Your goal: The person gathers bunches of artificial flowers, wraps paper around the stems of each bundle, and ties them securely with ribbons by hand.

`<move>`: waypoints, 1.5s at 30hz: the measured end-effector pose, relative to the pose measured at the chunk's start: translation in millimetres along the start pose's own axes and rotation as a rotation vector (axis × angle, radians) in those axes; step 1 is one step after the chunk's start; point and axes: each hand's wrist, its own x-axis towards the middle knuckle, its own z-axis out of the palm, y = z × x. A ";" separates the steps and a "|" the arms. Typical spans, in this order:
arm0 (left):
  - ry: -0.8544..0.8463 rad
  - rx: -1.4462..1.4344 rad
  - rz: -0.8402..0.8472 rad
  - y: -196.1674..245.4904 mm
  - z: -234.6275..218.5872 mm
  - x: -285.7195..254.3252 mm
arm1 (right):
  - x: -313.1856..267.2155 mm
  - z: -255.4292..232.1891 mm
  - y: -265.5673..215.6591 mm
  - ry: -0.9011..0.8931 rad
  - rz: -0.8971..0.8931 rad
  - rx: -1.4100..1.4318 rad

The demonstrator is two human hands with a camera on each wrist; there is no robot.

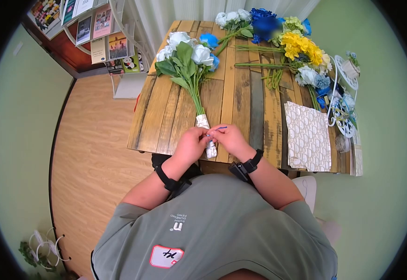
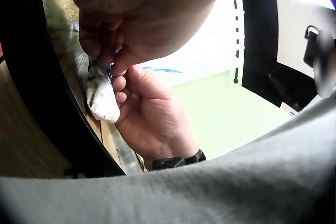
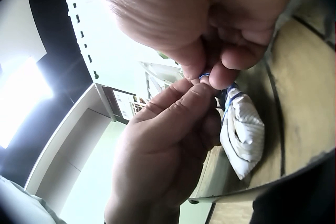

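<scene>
A bouquet of white and blue flowers point(image 1: 184, 53) lies on the wooden table, its green stems wrapped at the lower end in pale patterned paper point(image 1: 202, 121). Over that wrap, the left hand point(image 1: 191, 143) and right hand point(image 1: 231, 141) meet, fingertips together, pinching a thin blue ribbon point(image 1: 220, 128). In the right wrist view the ribbon circles the white wrap point(image 3: 242, 134), and a small blue loop shows between the fingertips of the left hand point(image 3: 168, 140) and right hand point(image 3: 210, 19). The left wrist view shows the wrap's folded end point(image 2: 102, 100) beside the fingers.
More flowers, yellow point(image 1: 301, 46), blue and white, lie along the table's back and right. A patterned paper sheet point(image 1: 308, 137) rests at the right, near a white metal stand point(image 1: 341, 116). A rack of books point(image 1: 103, 35) stands beyond the table's left side.
</scene>
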 end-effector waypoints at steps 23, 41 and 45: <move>-0.007 -0.293 0.042 -10.2 1.5 11.4 | -9.0 -0.3 -20.3 -0.004 -0.106 0.042; 0.005 -0.201 0.032 -5.4 6.2 13.4 | -5.9 -14.2 -20.9 0.001 0.094 0.199; 0.008 -0.192 0.072 -7.2 7.3 14.7 | -5.4 -18.3 -18.7 -0.047 0.149 0.279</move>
